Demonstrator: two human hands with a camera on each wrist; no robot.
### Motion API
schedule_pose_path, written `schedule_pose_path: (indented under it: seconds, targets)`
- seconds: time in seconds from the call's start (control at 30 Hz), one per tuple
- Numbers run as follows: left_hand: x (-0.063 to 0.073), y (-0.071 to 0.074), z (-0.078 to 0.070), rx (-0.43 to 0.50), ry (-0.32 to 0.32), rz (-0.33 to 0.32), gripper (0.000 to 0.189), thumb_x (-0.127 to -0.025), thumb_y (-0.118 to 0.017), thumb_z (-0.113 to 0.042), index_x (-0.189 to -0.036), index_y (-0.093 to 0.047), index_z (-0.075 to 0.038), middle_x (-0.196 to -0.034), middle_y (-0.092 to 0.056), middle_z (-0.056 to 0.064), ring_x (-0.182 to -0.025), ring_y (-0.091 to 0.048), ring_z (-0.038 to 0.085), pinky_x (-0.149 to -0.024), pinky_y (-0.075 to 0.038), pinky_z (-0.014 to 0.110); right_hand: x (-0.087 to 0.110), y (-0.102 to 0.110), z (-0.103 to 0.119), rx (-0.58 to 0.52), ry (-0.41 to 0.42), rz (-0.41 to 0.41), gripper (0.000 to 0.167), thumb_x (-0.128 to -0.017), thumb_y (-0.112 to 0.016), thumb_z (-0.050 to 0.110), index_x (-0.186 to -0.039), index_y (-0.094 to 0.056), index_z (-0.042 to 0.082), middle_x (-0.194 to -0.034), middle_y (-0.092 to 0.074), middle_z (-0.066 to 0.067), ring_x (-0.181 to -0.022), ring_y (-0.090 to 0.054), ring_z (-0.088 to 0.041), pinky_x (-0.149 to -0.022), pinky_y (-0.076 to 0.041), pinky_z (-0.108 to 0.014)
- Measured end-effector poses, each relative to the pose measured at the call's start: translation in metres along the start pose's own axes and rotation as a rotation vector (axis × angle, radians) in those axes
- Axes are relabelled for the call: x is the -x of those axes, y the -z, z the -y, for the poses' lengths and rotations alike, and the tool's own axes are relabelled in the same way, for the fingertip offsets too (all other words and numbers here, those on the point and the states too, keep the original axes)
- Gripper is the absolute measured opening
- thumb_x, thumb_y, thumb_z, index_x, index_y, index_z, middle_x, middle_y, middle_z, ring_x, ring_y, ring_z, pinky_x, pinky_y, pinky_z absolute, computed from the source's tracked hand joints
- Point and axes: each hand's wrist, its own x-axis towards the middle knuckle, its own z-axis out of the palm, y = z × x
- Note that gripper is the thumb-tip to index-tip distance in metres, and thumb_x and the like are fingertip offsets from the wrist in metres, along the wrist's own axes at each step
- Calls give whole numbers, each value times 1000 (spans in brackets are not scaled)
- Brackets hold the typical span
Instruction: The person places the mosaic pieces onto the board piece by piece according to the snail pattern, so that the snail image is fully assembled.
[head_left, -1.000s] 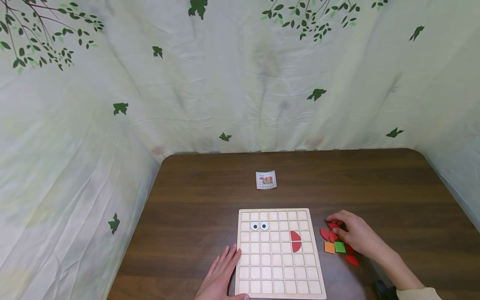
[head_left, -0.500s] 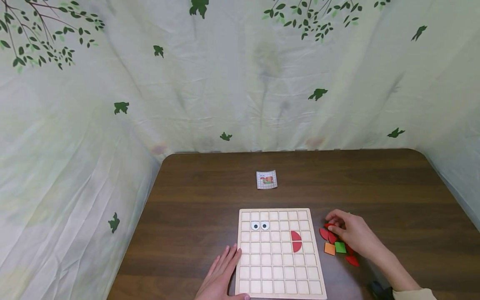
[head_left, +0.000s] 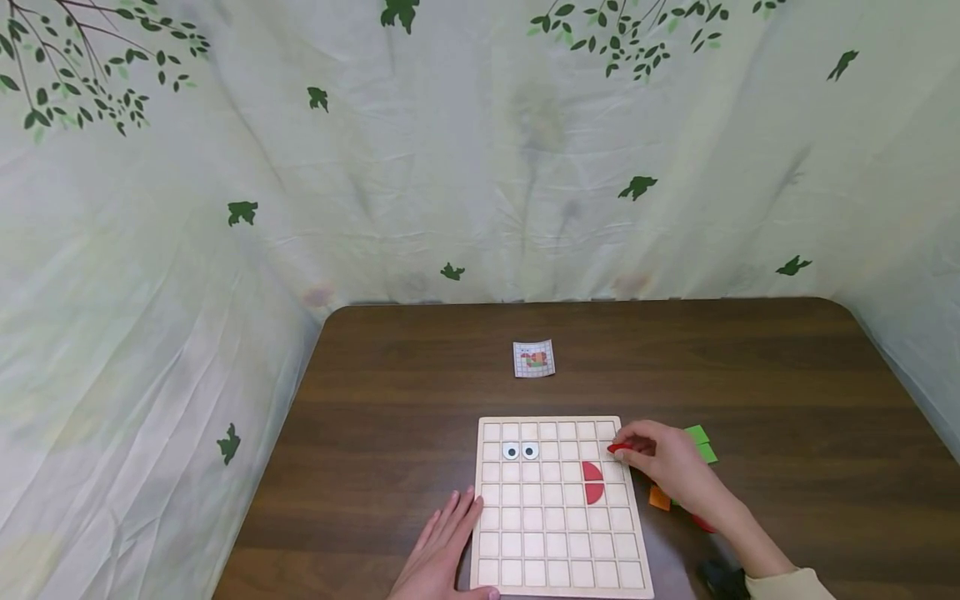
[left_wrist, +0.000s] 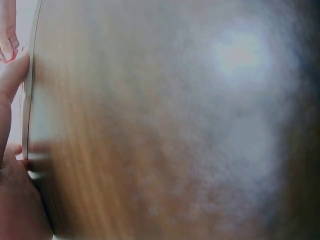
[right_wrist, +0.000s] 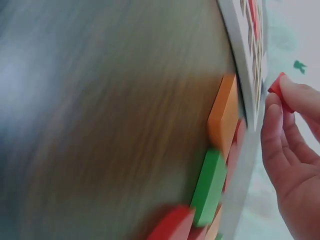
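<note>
Though in the right hand (head_left: 667,462), the red piece (head_left: 617,447) partly covered.

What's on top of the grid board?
Two eye tiles side by side, and two red pieces one below the other. The left hand and the right hand, which pinches another red piece, hide bits of the board's edge; what's beneath is hidden.

table (head_left: 390,408): glossy wood grain; grid board (head_left: 543,522): matt, wood-like; backdrop (head_left: 480,167): creased cloth; card (head_left: 534,359): paper
</note>
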Motion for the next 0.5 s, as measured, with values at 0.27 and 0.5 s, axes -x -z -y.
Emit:
schedule_pose_path:
  seconds: [0.27, 0.5]
  targets:
    - [0, -1, 0, -7, -4, -7, 103, -80, -57, -76, -158, -24, -17, -163, -20, 3, -148, -12, 20, -109, 9, 15, -5, -16, 18, -56, 87, 48, 20, -84, -78, 11, -102, -75, 18, -96, -66, 11, -81, -59, -12, -71, -53, -26]
    - [0, 0, -1, -9, 15, 19, 103, -81, -56, -77, -158, -22, -18, -163, -20, 3, -148, -11, 20, -108, 11, 14, -10, -33, 35, -106, 84, 138, 15, -84, -79, 13, -93, -71, 22, -84, -65, 9, -73, -58, -11, -64, -51, -25]
